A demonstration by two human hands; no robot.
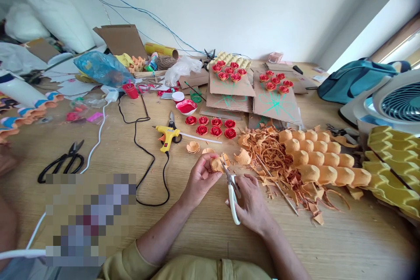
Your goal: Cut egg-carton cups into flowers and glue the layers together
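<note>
Between the fingertips of my left hand [201, 178] is an orange egg-carton cup [217, 165]. My right hand [252, 199] grips white-handled scissors [233, 201], whose blades lie against the cup's right edge. Another orange cut piece [243, 156] lies just beyond the blades, beside a heap of orange scraps [265, 148]. Farther left sits a petal-shaped orange cup [193, 147]. Several red-painted carton roses [215, 131] stand in two rows behind my hands.
A yellow glue gun [167, 137] with a black cord and black-handled scissors [65, 162] lie to the left. An orange egg tray [315, 153], yellow trays [393, 157] and a fan [390, 96] stand right. Red paint [187, 106] sits near cardboard [229, 89] bearing roses. Another person's arm [7, 210] is far left.
</note>
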